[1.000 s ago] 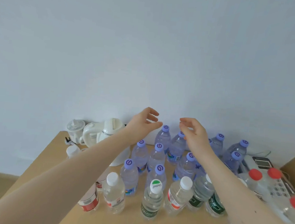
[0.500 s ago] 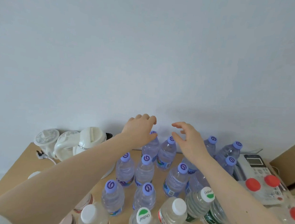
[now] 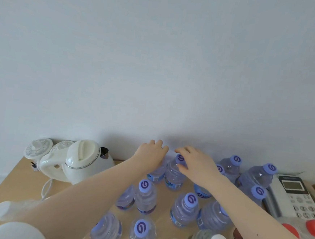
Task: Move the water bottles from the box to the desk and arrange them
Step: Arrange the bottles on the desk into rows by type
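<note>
The clear plastic purple-capped water bottles [image 3: 174, 172] are standing at the back of the light wooden desk [image 3: 12, 179], where both hands, raised and apart a second ago, are now settling: left hand [image 3: 151, 153] seemingly curling over one, right hand [image 3: 196, 165] spread against its neighbour, suggesting arranging.

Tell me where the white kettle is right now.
In the head view the kettle stands at the desk's back left by the wall, left of the purple-capped bottles and the left hand.
</note>
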A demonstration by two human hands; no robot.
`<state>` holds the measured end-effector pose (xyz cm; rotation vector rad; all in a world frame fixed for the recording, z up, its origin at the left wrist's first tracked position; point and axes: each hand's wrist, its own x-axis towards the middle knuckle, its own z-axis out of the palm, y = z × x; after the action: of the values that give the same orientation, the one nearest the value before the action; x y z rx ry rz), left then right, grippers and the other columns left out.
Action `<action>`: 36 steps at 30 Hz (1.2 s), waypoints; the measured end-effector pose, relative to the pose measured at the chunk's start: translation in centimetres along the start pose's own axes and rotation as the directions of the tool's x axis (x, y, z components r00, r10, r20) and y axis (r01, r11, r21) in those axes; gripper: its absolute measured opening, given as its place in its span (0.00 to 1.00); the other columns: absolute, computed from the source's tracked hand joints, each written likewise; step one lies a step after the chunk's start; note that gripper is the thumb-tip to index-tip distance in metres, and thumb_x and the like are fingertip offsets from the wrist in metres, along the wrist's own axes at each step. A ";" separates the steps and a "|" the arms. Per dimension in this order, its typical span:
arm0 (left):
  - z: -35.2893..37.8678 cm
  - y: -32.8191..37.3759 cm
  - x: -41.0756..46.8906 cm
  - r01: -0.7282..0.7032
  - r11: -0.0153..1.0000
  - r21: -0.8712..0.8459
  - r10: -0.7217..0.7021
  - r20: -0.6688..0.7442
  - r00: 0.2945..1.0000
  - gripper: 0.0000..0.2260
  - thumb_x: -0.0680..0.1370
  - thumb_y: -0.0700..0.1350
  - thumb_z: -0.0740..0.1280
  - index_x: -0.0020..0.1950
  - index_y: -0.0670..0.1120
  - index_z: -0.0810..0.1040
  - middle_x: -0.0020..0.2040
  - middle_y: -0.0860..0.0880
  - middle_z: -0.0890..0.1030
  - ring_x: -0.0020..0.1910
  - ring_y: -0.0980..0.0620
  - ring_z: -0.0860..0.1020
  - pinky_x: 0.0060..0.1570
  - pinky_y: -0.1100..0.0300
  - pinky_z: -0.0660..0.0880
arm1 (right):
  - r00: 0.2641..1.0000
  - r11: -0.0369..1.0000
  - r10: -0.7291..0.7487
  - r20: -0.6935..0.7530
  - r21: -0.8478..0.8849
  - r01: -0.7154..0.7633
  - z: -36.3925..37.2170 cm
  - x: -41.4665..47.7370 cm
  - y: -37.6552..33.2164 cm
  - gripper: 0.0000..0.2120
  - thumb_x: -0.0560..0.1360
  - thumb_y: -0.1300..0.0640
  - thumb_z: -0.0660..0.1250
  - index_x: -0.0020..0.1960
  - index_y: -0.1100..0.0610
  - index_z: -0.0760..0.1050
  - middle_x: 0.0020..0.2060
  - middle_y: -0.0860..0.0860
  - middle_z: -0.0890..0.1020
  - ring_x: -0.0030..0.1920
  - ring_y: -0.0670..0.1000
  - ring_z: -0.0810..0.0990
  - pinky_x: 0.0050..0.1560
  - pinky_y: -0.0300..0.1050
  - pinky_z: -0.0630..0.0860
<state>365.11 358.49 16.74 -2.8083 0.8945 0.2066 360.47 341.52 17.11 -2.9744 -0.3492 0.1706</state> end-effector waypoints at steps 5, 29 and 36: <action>0.4 -0.3 0.8 -0.044 0.999 -0.019 0.045 0.031 0.999 0.12 0.81 0.42 0.59 0.64 0.42 0.66 0.60 0.42 0.68 0.56 0.43 0.69 0.40 0.56 0.66 | 1.000 1.000 0.017 0.018 -0.022 -0.017 0.2 0.3 0.5 0.23 0.80 0.47 0.58 0.74 0.49 0.60 0.67 0.49 0.70 0.63 0.53 0.72 0.56 0.46 0.72; 0.1 -6.8 -3.1 -0.038 0.998 -0.054 0.045 0.122 0.991 0.07 0.82 0.38 0.56 0.60 0.42 0.67 0.57 0.41 0.68 0.46 0.45 0.70 0.46 0.53 0.72 | 0.997 0.995 0.039 0.059 -0.089 -0.033 0.3 1.3 -2.2 0.24 0.80 0.45 0.58 0.74 0.50 0.60 0.65 0.52 0.69 0.62 0.54 0.72 0.45 0.42 0.68; 0.9 -8.3 -3.1 0.013 1.000 -0.027 -0.010 0.110 0.994 0.08 0.81 0.38 0.59 0.60 0.42 0.67 0.58 0.41 0.68 0.51 0.43 0.73 0.47 0.53 0.71 | 0.997 0.994 0.047 0.067 -0.098 -0.041 0.1 1.5 -2.4 0.23 0.80 0.45 0.58 0.73 0.50 0.61 0.64 0.52 0.70 0.63 0.54 0.71 0.49 0.44 0.70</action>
<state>367.35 367.08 17.62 -2.7951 0.8573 0.3702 361.41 344.23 17.20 -3.0790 -0.3082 0.2698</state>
